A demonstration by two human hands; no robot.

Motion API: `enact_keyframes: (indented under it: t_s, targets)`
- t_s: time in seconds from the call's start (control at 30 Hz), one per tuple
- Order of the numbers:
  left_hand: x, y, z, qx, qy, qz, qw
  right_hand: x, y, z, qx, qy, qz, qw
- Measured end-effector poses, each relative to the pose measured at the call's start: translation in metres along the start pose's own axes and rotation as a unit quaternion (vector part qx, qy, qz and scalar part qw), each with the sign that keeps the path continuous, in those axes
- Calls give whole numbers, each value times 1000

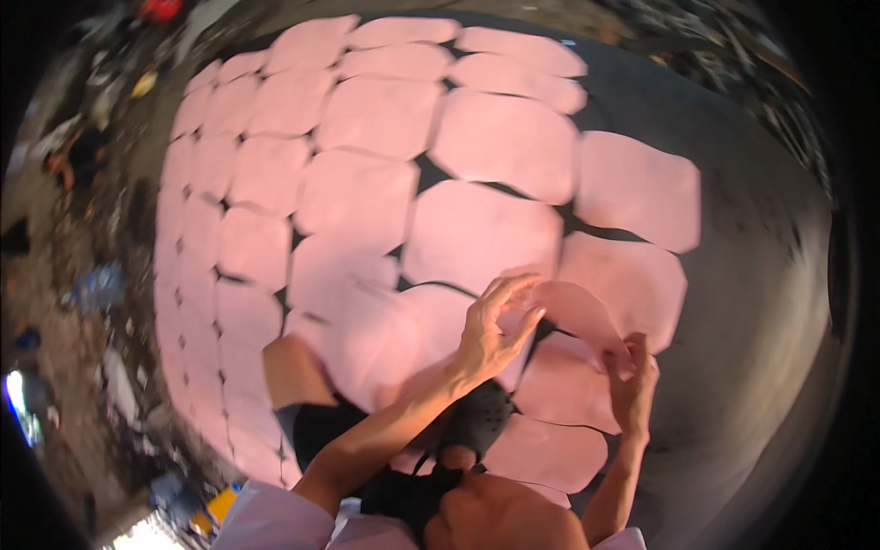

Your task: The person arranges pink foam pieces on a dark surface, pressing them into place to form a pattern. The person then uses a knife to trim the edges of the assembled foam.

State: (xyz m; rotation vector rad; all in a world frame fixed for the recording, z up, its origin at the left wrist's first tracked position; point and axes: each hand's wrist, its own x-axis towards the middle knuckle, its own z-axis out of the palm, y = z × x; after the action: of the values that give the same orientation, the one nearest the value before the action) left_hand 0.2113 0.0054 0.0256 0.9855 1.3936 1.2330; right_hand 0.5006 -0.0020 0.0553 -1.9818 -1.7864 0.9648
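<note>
A thin pink sheet [579, 308] bows between my two hands. Its left edge is at the fingers and thumb of my left hand [495, 328], which curl around it. On the other side my right hand [633, 378] pinches the sheet's right edge. Below it lie more flat pink sheets with cut-off corners, among them one sheet [632, 284] just beyond my right hand and another sheet [564, 385] close under it. Dark gaps show where the corners meet. A loose sheet [380, 335] lies over others to the left of my left forearm.
Rows of pink sheets [357, 197] cover much of a dark, smooth surface [761, 302]. My bent legs and a dark perforated shoe [478, 417] are among the near sheets. Littered ground lies left, with a blue plastic item [96, 289] and a person [82, 158].
</note>
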Motion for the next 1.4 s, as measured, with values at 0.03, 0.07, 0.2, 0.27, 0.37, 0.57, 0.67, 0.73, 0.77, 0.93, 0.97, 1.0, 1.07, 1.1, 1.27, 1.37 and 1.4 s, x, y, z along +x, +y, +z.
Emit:
enact_keyframes:
  t_s: [0.03,0.07,0.2,0.27,0.37,0.57,0.67,0.73,0.77,0.93,0.97,1.0,1.07,1.1,1.27,1.37,1.4]
  targets:
    - [-5,6,-20,67,44,21,997,0,-7,-5,-14,-44,31,998]
    - [-11,9,-37,124,83,44,988,-6,-8,-4,1,-52,28,998]
    - [-74,-13,-154,323,286,-28,901,-22,0,-4,-214,48,-42,975]
    - [-123,-46,-201,454,314,-42,833,-20,-11,3,-356,180,-150,905]
    - [-165,-74,-222,455,230,-150,847,-11,-50,43,-80,107,-59,989]
    - [-153,-62,-228,362,287,-150,874,-19,-168,204,180,-191,-193,945]
    - [-134,-35,-226,314,240,-50,917,-15,-208,258,90,-97,-429,894]
    - [-139,-25,-220,317,141,20,938,-4,-208,275,81,-124,-502,852]
    - [-140,-18,-214,341,103,53,933,-4,-201,278,62,-150,-530,832]
    - [-164,31,-224,343,-15,-114,932,-4,-176,146,-3,-289,-481,828]
    - [-154,29,-226,328,-88,-137,931,-2,-152,121,43,-231,-468,852]
    - [-143,26,-221,277,-85,-165,943,0,-130,99,40,-213,-398,891]
    - [-115,19,-211,178,-74,-226,955,10,-103,60,87,-206,-229,947]
    - [-95,18,-195,153,-63,-176,970,16,-96,41,132,-212,-130,959]
    - [56,31,-56,50,-18,-114,992,82,-67,-13,137,-96,-4,986]
    - [156,-13,2,122,7,-57,991,157,-34,-46,142,-48,-43,988]
    - [188,-11,16,118,18,-65,991,185,-30,-52,159,-25,-80,984]
